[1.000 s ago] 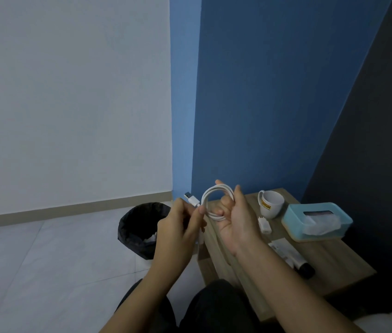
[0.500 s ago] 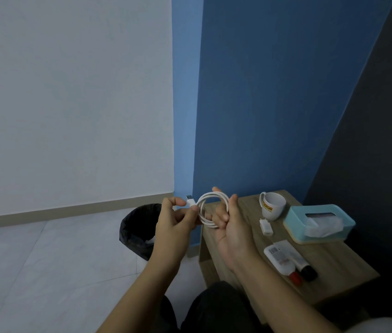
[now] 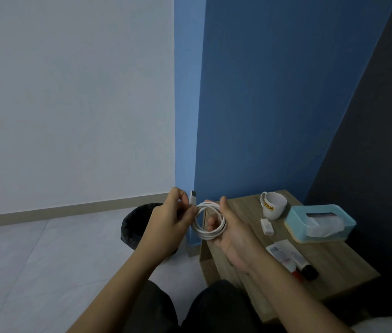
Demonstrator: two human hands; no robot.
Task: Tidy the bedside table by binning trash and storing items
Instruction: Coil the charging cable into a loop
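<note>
a black bin is seen on the floor at left. the plug end of a white cable is pinched by the left hand. its coil is gripped by the right hand, above the near-left corner of the bedside table. a charger, mug and tissue box are set further right on the table.
</note>
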